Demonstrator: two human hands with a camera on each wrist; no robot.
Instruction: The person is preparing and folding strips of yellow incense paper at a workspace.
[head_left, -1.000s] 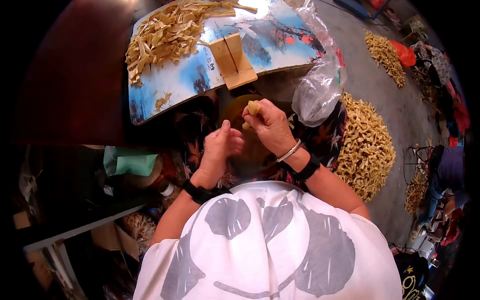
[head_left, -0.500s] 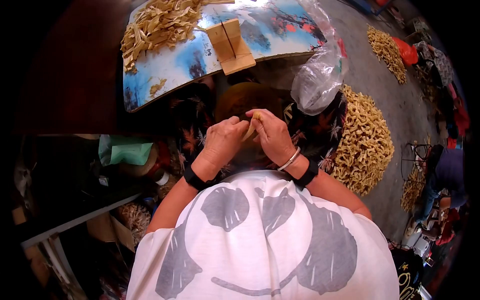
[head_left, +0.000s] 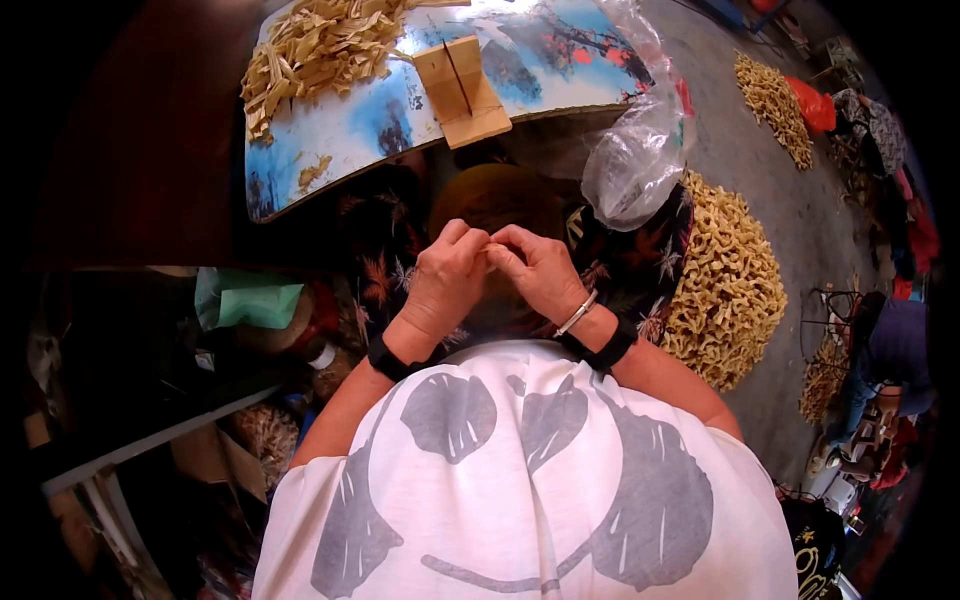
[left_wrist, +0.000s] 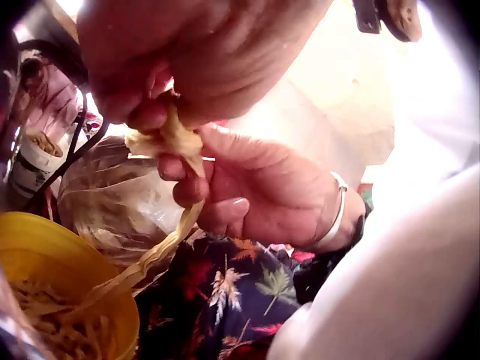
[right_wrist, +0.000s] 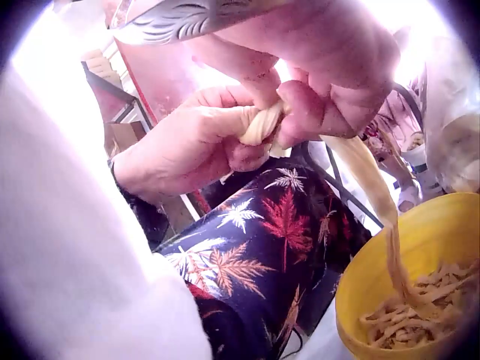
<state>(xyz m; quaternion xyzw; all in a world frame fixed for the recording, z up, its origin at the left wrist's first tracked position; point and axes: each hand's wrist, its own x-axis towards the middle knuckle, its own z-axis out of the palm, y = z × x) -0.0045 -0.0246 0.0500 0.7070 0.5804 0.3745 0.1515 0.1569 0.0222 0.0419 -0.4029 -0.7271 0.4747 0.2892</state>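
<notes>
My left hand (head_left: pixel 443 287) and right hand (head_left: pixel 545 277) meet fingertip to fingertip in front of the shirt. Between them they pinch a flat, pale yellow strip (right_wrist: pixel 262 126), twisted into a knot-like bunch. In the left wrist view, the fingers of both hands close round the knotted part of the strip (left_wrist: pixel 180 139). A long tail of the same strip hangs down into a yellow bucket (right_wrist: pixel 346 315), where many short knotted pieces (right_wrist: pixel 416 304) lie. A silver bangle circles the right wrist.
Ahead stands a painted table (head_left: pixel 370 150) with a heap of dry strips (head_left: pixel 320 60) and a wooden stand (head_left: pixel 462 95) holding an upright blade. To the right are a clear plastic bag (head_left: pixel 635 170) and a large pile of knotted pieces (head_left: pixel 728 290) on the floor.
The left hand came rightward from apart to join the right hand at the strip. Over the last half second, both hands drew the fingertips together, and the strip became mostly hidden in the head view.
</notes>
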